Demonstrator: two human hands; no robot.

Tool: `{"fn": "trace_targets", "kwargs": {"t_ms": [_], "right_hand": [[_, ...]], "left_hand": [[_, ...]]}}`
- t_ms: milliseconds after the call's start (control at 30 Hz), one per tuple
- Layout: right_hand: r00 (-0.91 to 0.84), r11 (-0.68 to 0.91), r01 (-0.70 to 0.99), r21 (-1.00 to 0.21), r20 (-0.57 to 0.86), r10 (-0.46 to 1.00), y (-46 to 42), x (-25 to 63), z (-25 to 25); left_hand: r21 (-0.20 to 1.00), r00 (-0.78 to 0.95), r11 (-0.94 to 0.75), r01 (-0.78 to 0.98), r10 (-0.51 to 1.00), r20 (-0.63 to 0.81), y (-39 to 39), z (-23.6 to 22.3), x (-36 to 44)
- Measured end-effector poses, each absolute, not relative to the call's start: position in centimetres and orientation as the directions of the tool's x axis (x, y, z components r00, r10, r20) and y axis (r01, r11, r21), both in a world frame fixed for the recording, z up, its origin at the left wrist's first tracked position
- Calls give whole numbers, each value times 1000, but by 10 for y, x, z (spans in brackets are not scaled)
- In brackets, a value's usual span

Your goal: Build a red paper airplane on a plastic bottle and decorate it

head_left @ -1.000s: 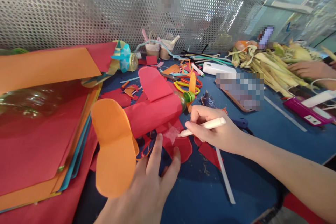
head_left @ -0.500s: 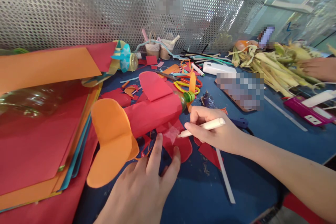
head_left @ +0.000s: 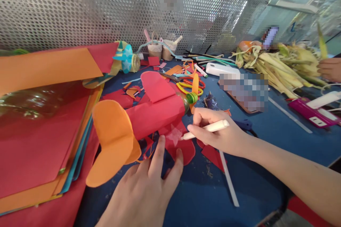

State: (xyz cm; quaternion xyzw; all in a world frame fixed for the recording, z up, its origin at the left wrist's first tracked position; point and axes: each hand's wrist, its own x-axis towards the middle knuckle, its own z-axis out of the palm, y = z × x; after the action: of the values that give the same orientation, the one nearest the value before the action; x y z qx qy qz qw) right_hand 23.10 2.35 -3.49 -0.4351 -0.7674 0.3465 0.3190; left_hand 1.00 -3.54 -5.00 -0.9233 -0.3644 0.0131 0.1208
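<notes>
A plastic bottle wrapped in red paper (head_left: 157,115) lies on its side, its green cap (head_left: 191,97) pointing right. Orange paper fins (head_left: 113,138) stick out at its left end, and red paper wings (head_left: 186,151) at its sides. On the near wing is a pale star (head_left: 175,134). My right hand (head_left: 217,129) grips a white marker pen (head_left: 217,126), whose tip touches the star's right edge. Fingers spread, my left hand (head_left: 149,181) rests with its fingertips on the near wing's edge, holding nothing.
A stack of coloured paper (head_left: 39,149) fills the left side. Scissors (head_left: 190,87), paper scraps, a phone (head_left: 243,94) and a white case-like object (head_left: 222,69) lie behind. Corn husks (head_left: 277,71), a purple power strip (head_left: 310,111) and another person's hand (head_left: 330,69) are at right.
The other person's hand at the right has shifted rightward, with a husk now standing up beside it. The orange fin has tilted slightly. My hands and the marker pen stay almost in place.
</notes>
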Motion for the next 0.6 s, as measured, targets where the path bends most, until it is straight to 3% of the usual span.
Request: {"fn": "trace_targets", "kwargs": {"t_ms": [600], "right_hand": [[-404,373,479,-795,178,897,23,230,-34]], "left_hand": [[-233,728,-703,672,685,36,-36,-45,13]]}}
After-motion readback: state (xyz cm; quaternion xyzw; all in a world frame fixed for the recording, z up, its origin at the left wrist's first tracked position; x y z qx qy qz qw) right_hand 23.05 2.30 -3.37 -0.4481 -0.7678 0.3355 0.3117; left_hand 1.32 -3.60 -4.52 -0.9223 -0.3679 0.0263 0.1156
